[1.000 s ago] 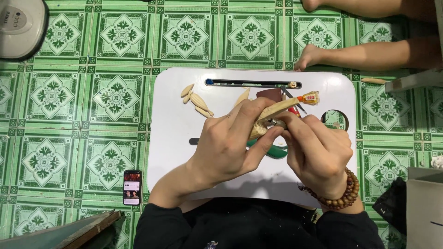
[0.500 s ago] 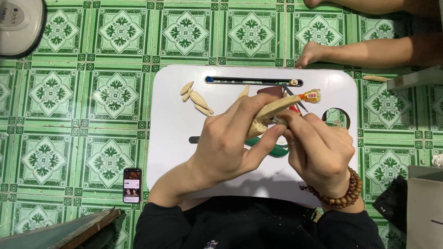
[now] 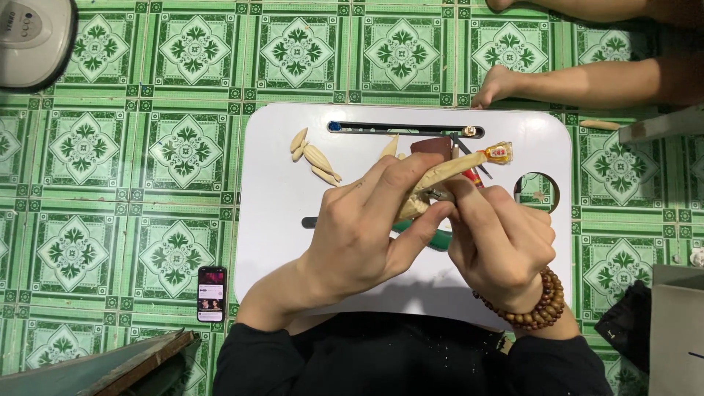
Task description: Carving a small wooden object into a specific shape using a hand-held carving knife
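Observation:
My left hand [image 3: 367, 227] grips a pale carved wooden piece [image 3: 440, 176] above a white lap table [image 3: 279, 213]. My right hand [image 3: 499, 242], with a bead bracelet on its wrist, presses a small metal carving tool [image 3: 440, 195] against the wood; most of the tool is hidden by my fingers. Both hands meet over the table's middle. Several pale leaf-shaped wooden pieces [image 3: 312, 155] lie at the table's upper left. A green-handled tool [image 3: 433, 236] lies under my hands.
A dark slot [image 3: 403, 128] runs along the table's far edge, and a round hole [image 3: 539, 189] sits at its right. A phone [image 3: 211, 293] lies on the green tiled floor at left. Another person's foot [image 3: 499, 86] rests beyond the table. A white appliance [image 3: 33, 37] is top left.
My hands have stayed in place over the table; the wooden piece has shifted only slightly in my left hand.

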